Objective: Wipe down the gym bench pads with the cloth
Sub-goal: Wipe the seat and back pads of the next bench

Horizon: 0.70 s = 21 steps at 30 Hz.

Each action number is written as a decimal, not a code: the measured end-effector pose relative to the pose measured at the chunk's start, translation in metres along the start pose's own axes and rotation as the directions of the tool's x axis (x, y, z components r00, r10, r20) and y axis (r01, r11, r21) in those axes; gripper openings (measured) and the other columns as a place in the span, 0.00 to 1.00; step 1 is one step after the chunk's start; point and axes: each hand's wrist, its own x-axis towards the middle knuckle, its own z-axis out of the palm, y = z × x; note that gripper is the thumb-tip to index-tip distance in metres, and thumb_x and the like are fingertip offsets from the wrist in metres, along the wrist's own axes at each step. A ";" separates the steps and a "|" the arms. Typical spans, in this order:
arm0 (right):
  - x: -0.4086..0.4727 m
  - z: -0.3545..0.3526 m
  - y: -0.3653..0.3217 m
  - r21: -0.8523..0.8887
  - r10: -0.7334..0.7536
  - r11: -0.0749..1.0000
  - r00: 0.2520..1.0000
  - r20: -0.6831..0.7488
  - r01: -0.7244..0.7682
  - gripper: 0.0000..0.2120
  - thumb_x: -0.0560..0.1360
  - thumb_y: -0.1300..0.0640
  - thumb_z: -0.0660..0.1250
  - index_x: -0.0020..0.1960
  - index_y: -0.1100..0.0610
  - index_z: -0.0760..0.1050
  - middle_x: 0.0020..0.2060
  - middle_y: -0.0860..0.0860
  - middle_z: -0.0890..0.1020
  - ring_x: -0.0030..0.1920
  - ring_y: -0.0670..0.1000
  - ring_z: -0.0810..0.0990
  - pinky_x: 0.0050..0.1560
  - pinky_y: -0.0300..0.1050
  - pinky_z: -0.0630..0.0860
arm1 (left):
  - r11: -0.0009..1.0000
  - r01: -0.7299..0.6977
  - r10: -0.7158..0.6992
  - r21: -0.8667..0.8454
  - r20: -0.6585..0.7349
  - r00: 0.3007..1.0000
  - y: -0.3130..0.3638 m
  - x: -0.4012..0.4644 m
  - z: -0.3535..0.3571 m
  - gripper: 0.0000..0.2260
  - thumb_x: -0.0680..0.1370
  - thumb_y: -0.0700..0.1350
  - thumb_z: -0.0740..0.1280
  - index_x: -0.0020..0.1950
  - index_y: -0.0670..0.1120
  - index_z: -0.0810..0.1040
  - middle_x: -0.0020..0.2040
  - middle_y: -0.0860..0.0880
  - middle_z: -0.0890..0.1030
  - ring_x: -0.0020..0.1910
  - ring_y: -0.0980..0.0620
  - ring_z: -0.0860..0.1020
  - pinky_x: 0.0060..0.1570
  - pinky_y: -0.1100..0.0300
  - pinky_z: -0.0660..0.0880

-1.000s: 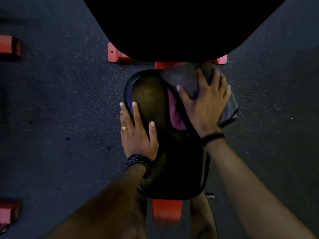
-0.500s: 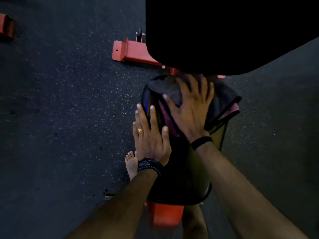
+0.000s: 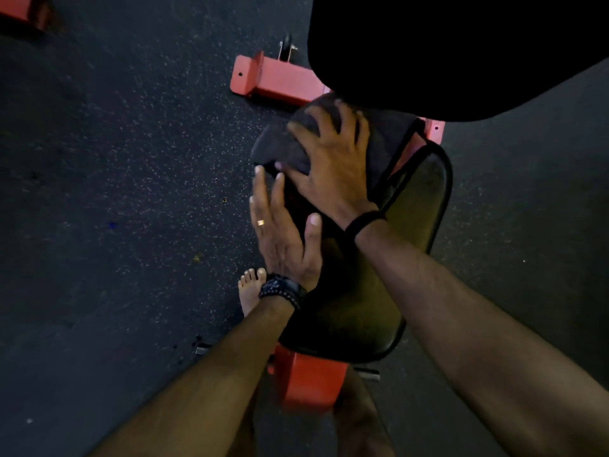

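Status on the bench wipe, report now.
Right hand pressing cloth on seat pad's far left edge. Left hand flat on pad's left side. Nothing in the way.

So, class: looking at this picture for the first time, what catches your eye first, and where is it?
The right hand presses a dark cloth onto the far end of the black seat pad, mid-frame. The left hand rests flat on the pad's left edge, above a bare foot. The red frame stands out against the dark floor.

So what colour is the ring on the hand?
Gold. The ring on the left hand shows best in the head view.
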 end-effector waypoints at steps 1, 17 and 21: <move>-0.014 -0.003 -0.001 0.036 -0.053 0.998 0.998 0.020 0.052 0.27 0.71 0.40 0.66 0.67 0.48 0.75 0.71 0.52 0.71 0.74 0.63 0.62 0.73 0.66 0.54 | 0.998 -0.044 0.043 -0.053 -0.030 0.999 -0.003 -0.003 -0.008 0.28 0.81 0.60 0.50 0.78 0.48 0.57 0.78 0.38 0.57 0.77 0.40 0.58 0.69 0.34 0.61; 0.016 0.001 -0.033 0.000 0.168 0.986 0.980 0.102 -0.169 0.25 0.70 0.37 0.64 0.61 0.48 0.78 0.70 0.51 0.72 0.74 0.61 0.63 0.74 0.67 0.51 | 0.979 -0.102 0.072 0.175 0.171 0.983 -0.032 0.008 -0.080 0.26 0.81 0.53 0.53 0.75 0.41 0.65 0.75 0.44 0.66 0.77 0.47 0.60 0.72 0.38 0.58; -0.109 -0.003 -0.056 0.050 -0.305 0.952 0.934 0.188 0.301 0.26 0.70 0.42 0.68 0.64 0.53 0.79 0.68 0.55 0.75 0.76 0.61 0.60 0.76 0.66 0.47 | 0.981 -0.129 0.104 0.144 0.167 0.980 -0.019 0.020 -0.084 0.27 0.81 0.54 0.52 0.75 0.41 0.64 0.76 0.45 0.66 0.77 0.46 0.60 0.72 0.38 0.57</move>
